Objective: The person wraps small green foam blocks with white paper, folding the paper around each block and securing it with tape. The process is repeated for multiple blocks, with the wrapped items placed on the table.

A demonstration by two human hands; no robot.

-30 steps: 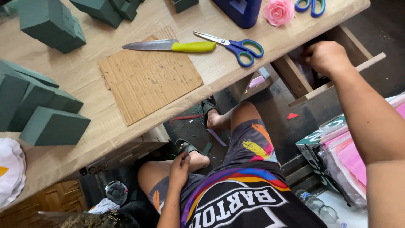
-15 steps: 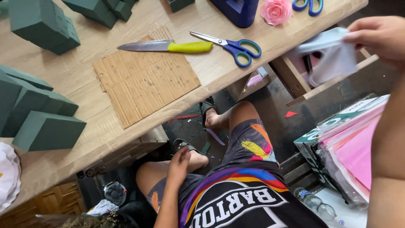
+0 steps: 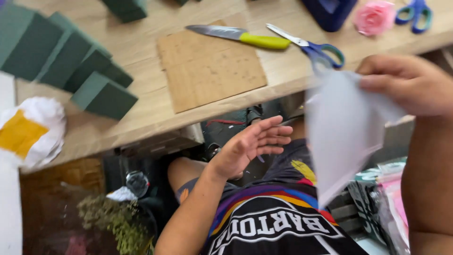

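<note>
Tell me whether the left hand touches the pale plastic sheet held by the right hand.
Apart: the head view shows the left hand open, with a dark gap before the pale plastic sheet.

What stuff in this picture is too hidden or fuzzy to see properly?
- Pale sheet, head view: motion blur; whether it is paper, plastic or cloth is unclear.
- Blue-handled scissors: the sheet covers part of the handles.
- Dark blue object: cut off by the top edge.
- Second scissors: only the handles show at the top edge.
- Right hand: fingers pinch the sheet; arm cut off by the right edge.
- Left hand: open, holding nothing.
</note>
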